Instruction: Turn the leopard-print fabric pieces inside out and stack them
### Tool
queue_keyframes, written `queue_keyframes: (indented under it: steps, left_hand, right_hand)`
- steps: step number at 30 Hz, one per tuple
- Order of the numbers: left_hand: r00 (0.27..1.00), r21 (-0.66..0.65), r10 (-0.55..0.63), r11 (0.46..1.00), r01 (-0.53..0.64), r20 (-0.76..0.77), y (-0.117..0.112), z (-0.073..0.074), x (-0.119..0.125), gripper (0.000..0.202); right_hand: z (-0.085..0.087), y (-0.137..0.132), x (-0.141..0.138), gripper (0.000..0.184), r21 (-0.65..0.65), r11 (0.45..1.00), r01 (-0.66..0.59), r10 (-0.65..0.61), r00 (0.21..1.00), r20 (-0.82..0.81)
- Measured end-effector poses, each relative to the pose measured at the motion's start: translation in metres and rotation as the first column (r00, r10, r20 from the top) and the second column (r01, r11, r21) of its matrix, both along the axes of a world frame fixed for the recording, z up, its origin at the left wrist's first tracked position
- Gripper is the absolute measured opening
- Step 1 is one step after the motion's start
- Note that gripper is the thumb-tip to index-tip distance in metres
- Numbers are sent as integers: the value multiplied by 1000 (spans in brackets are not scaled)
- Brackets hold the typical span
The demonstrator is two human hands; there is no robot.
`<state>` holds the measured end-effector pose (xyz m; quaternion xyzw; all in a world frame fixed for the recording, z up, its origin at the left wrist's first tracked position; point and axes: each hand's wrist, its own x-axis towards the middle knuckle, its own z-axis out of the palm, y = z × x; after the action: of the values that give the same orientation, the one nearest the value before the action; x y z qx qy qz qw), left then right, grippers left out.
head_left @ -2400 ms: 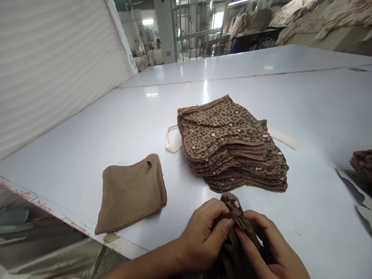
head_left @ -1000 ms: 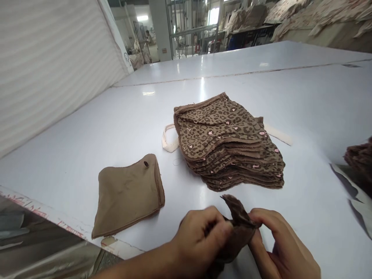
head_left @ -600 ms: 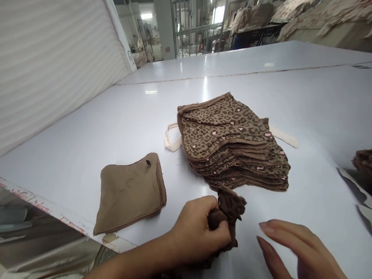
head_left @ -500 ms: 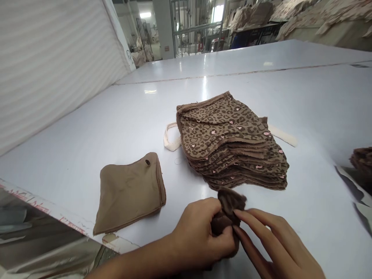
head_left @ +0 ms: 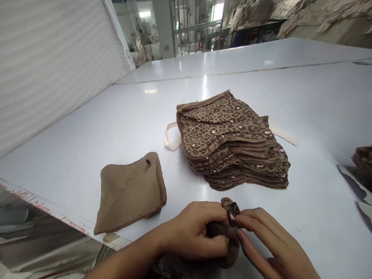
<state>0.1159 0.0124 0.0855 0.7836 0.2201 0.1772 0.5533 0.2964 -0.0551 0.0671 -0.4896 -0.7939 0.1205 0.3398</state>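
Observation:
My left hand [head_left: 193,231] is closed around a bunched brown leopard-print fabric piece [head_left: 228,228] at the near edge of the table. My right hand [head_left: 271,246] pinches the same piece from the right, its fingertips on the fold. Just beyond my hands lies a thick stack of leopard-print fabric pieces [head_left: 229,141] with pink spots. To the left lies a thin pile of plain tan fabric pieces [head_left: 130,192] with a small hole near its top corner.
A cream strip of cloth [head_left: 171,141] pokes out from under the stack on both sides. The pale grey table [head_left: 116,120] stretches far back. A white ribbed panel [head_left: 52,62] leans at the left. More leopard fabric [head_left: 363,159] shows at the right edge.
My right hand let go of the piece for a moment, then came back onto it. The piece has been squeezed down lower into my left hand.

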Motion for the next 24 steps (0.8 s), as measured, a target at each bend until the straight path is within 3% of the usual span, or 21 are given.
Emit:
queue_keyframes:
  steps: [2, 5, 7, 9, 11, 13, 15, 17, 19, 20, 22, 23, 24]
  left_hand:
    - [1000, 51, -23, 998, 22, 11, 0, -1, 0, 15]
    - [997, 123, -65, 990, 69, -34, 0, 2, -4, 7]
    - [995, 137, -61, 988, 71, -78, 3, 5, -8, 5]
    - [994, 138, -10, 990, 24, -107, 8, 5, -13, 11]
    - [995, 107, 39, 994, -29, -88, 13, 0, -18, 16]
    - [998, 37, 36, 999, -34, -53, 16, -11, -20, 20]
    - [998, -28, 10, 1000, -12, -63, 16, -23, -21, 26]
    - [993, -50, 7, 999, -13, -114, 11, -30, -21, 28]
    - [979, 83, 145, 987, -134, -144, 5, -27, -20, 21]
    - [957, 201, 265, 950, -239, -117, 1, -22, -20, 17]
    - [904, 440, 427, 808, -393, 23, -7, -7, -18, 17]
    - [899, 527, 432, 747, -404, 77, -10, -1, -16, 20]
    - [914, 584, 398, 724, -367, 81, -12, 5, -15, 21]
  right_hand:
    - [-4, -1, 0, 16, 36, 997, 66, -68, 996, 60]
    - [-9, -1, 3, 13, 195, 962, 189, -219, 964, 148]
    - [-12, -2, 6, 11, 197, 955, 220, -244, 964, 104]
    - [-13, -3, 7, 12, 10, 980, 198, -197, 979, -47]
    - [-13, -5, 5, 13, -262, 958, 114, -188, 941, -281]
    - [-13, -8, -2, 13, -454, 891, -3, -260, 816, -516]
    - [-13, -10, -11, 11, -571, 809, -142, -394, 591, -704]
    - [-12, -11, -21, 13, -629, 709, -318, -546, 317, -776]
    - [-11, -11, -29, 17, -636, 634, -440, -648, 146, -747]
    - [-10, -11, -31, 18, -646, 613, -454, -673, 128, -729]
    - [-10, -10, -31, 20, -682, 602, -415, -684, 173, -709]
    - [-10, -10, -30, 21, -705, 598, -381, -687, 210, -696]
    - [-11, -10, -29, 22, -724, 598, -345, -688, 242, -684]
